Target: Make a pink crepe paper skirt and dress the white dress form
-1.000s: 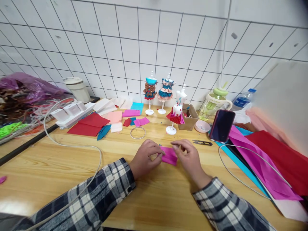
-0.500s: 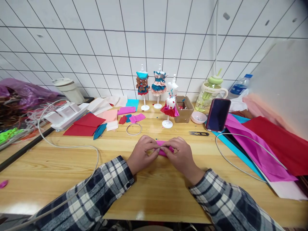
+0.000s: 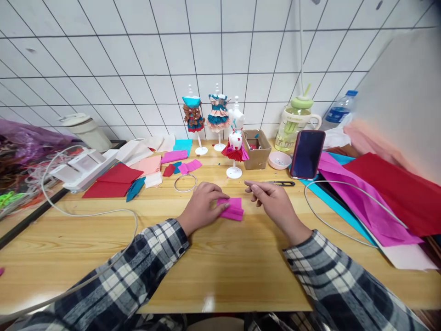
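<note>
Left to right on the smooth, glossy wood-grain desk [image 3: 220, 276]: a blocky white power strip [image 3: 82, 172] is lying at a slant; flat red sheets [image 3: 112, 181] are overlapping beside it, a pointed teal scrap [image 3: 136, 189] just touching their right side. A thin, round, metallic-looking ring [image 3: 185, 191] is lying flat. The small magenta piece [image 3: 235, 210], matte and roughly rectangular, is showing a raised fold across it; it is lying at mid-desk, in front of a white dress form [image 3: 236, 138] wearing a ruffled red skirt. Farther right, slim dark snips [image 3: 285, 183] are lying flat; long magenta and red sheets are spreading smoothly. Left hand [image 3: 200, 209]: curving, thumb and index touching the magenta piece's left end; pinching or only pressing, cannot tell. Right hand [image 3: 274, 202]: hovering clear of the piece, index extending, other fingers curling, thumb lying near the index; whether these are meeting, cannot tell.
</note>
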The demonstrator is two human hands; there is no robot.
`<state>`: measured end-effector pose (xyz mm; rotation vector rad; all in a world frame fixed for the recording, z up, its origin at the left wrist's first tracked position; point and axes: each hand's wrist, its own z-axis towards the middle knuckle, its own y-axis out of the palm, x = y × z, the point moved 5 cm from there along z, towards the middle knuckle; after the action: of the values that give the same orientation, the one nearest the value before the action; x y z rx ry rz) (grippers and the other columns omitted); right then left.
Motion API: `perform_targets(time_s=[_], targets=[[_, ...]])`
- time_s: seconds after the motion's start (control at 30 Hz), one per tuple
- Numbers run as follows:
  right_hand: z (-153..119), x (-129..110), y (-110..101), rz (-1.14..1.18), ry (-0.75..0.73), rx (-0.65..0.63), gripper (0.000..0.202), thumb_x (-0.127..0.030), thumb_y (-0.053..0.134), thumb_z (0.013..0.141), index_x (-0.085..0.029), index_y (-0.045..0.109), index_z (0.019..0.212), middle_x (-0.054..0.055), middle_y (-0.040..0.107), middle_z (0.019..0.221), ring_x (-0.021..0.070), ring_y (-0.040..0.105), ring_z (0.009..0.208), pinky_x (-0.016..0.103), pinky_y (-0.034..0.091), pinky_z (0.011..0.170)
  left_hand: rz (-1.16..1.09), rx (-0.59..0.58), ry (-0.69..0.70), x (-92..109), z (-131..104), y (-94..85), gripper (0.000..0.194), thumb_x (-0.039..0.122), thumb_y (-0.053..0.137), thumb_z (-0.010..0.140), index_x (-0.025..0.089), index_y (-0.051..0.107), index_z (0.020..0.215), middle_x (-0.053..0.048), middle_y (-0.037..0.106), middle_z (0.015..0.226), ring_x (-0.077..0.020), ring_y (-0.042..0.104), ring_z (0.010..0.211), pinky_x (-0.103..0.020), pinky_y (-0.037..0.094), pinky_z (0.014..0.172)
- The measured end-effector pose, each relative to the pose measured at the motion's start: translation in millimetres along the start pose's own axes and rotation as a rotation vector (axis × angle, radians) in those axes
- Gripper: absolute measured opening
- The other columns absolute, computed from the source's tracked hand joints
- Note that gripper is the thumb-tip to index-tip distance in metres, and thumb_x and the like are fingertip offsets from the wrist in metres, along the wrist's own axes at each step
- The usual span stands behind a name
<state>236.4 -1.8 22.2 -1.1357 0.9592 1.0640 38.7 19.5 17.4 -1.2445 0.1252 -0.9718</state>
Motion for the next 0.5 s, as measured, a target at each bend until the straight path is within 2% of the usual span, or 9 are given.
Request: perform_targets(time_s=[0.1, 0.17, 0.27, 0.37, 0.5], targets=[[4.1, 14.9, 3.6, 0.061, 0.048, -0.039, 0.042, -0.037, 0.053, 0.087, -0.02, 0.062, 0.124, 0.009, 0.071, 0.108, 0.0144, 0.064, 0.073, 0.025, 0.05, 0.055, 0.085, -0.124, 0.051, 6.4, 9.2, 10.5, 0.028, 0.047, 0.066, 0.081, 0.027, 0.073, 0.099, -0.005, 0.066, 0.101, -0.0244, 0.053, 0.099, -0.043, 0.032, 0.089], [5.2, 20.2, 7.1, 0.029, 0.02, -0.033, 0.045, -0.032, 0.055, 0.085, -0.022, 0.058, 0.129, 0.009, 0.07, 0.113, 0.0156, 0.066, 0.084, 0.026, 0.052, 0.062, 0.127, -0.147, 0.055, 9.5, 10.9, 13.8, 0.031, 0.049, 0.068, 0.079, 0.027, 0.072, 0.1, -0.005, 0.067, 0.103, -0.0255, 0.052, 0.1, -0.045, 0.029, 0.089], [5.0, 23.3, 12.3, -0.062, -0.019, -0.027, 0.044, -0.028, 0.058, 0.083, -0.023, 0.058, 0.127, 0.008, 0.069, 0.113, 0.0172, 0.065, 0.092, 0.027, 0.052, 0.065, 0.154, -0.145, 0.066, 11.7, 10.3, 15.7, 0.029, 0.046, 0.07, 0.078, 0.028, 0.072, 0.101, -0.004, 0.066, 0.107, -0.0256, 0.051, 0.103, -0.047, 0.025, 0.091], [4.0, 22.8, 14.9, -0.112, -0.026, -0.021, 0.043, -0.026, 0.057, 0.083, -0.022, 0.058, 0.126, 0.008, 0.07, 0.111, 0.0171, 0.065, 0.091, 0.025, 0.05, 0.061, 0.147, -0.136, 0.088, 11.9, 9.4, 16.4, 0.018, 0.039, 0.069, 0.079, 0.027, 0.073, 0.092, -0.003, 0.067, 0.107, -0.0245, 0.052, 0.104, -0.047, 0.024, 0.093], [3.1, 18.9, 13.1, -0.135, -0.039, 0.006, 0.041, -0.026, 0.056, 0.082, -0.021, 0.058, 0.123, 0.008, 0.07, 0.108, 0.0163, 0.064, 0.087, 0.024, 0.048, 0.06, 0.146, -0.036, 0.133, 13.2, 5.4, 6.4, 0.013, 0.033, 0.062, 0.085, 0.025, 0.072, 0.085, -0.003, 0.069, 0.098, -0.022, 0.054, 0.098, -0.046, 0.025, 0.092]])
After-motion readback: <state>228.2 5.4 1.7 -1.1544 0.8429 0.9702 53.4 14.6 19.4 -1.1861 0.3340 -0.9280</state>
